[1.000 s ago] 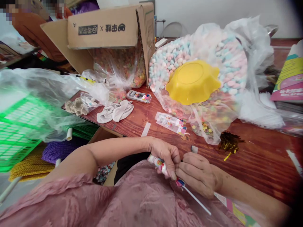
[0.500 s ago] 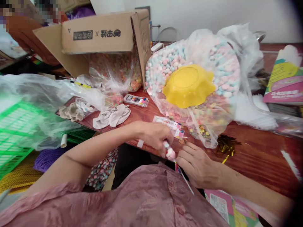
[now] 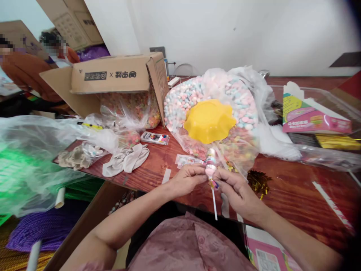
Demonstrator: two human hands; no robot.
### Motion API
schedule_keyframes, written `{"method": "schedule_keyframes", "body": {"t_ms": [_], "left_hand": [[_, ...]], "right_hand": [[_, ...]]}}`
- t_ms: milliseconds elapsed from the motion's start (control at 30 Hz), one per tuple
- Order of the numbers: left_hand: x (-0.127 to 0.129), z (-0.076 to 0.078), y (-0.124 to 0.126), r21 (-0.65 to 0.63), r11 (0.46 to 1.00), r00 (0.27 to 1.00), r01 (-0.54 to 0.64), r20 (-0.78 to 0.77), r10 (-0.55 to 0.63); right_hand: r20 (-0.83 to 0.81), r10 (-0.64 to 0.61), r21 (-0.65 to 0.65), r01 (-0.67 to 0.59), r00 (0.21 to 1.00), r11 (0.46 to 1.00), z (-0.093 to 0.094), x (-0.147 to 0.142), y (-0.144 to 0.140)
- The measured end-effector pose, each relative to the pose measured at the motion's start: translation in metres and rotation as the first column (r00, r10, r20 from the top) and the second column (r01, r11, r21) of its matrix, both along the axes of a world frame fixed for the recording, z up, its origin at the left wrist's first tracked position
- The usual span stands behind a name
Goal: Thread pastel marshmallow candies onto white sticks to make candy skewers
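A wrapped marshmallow lollipop (image 3: 210, 162) in pink, white and blue stands almost upright in front of me, its white stick (image 3: 214, 205) pointing down towards my lap. At the gathered neck of the wrapper, my right hand (image 3: 239, 192) pinches with thumb and fingers. On the other side, my left hand (image 3: 187, 181) has its fingers closed against the lower part of the sweet. Behind it lies a flat printed wrapper (image 3: 187, 160). Close to my right hand sits a bunch of gold tinsel ties (image 3: 258, 182).
Bags of marshmallows (image 3: 245, 101) bear an upturned yellow bowl (image 3: 210, 120). An open cardboard box (image 3: 113, 73) holds bagged sweets at left. Grey gloves (image 3: 126, 160) lie near the table edge. A pink carton (image 3: 316, 118) stands at right. Other people are at far left.
The lollipop has come up from near my lap to over the table edge and turned more upright. My hands rose with it, and my view tilted up.
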State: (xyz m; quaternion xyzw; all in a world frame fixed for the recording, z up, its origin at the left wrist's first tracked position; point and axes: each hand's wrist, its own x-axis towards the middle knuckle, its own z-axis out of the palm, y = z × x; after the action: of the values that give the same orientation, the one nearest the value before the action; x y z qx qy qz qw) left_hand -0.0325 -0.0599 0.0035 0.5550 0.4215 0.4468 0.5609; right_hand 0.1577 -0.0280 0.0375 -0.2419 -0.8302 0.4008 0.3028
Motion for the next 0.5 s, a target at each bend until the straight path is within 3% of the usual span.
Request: {"method": "schedule_keyframes", "body": {"t_ms": [67, 133, 267, 367, 433, 500], "left_hand": [[0.003, 0.000, 0.003, 0.029, 0.998, 0.990, -0.053, 0.135, 0.049], [0.005, 0.001, 0.001, 0.037, 0.996, 0.968, -0.082, 0.239, 0.071], [0.008, -0.006, -0.008, -0.076, 0.992, 0.925, -0.101, 0.359, 0.122], [0.013, -0.012, -0.012, -0.193, 0.969, 0.895, -0.156, 0.388, 0.221], [0.016, -0.014, -0.013, -0.236, 0.961, 0.884, -0.145, 0.405, 0.233], [0.019, -0.014, -0.014, -0.246, 0.969, 0.903, -0.013, 0.414, 0.117]], "right_hand": [[0.017, -0.009, 0.107, 0.007, 1.000, 0.994, 0.000, 0.003, -0.002], [0.035, -0.035, 0.294, 0.023, 0.999, 0.956, -0.004, 0.005, -0.001], [0.023, -0.104, 0.696, 0.059, 0.994, 0.716, -0.024, 0.001, 0.008], [0.026, -0.156, 0.803, 0.072, 0.987, 0.591, -0.039, -0.004, 0.016], [-0.011, -0.162, 0.815, 0.102, 0.987, 0.570, -0.042, -0.005, 0.020], [-0.081, -0.148, 0.808, 0.152, 0.986, 0.569, -0.042, -0.007, 0.021]]}}
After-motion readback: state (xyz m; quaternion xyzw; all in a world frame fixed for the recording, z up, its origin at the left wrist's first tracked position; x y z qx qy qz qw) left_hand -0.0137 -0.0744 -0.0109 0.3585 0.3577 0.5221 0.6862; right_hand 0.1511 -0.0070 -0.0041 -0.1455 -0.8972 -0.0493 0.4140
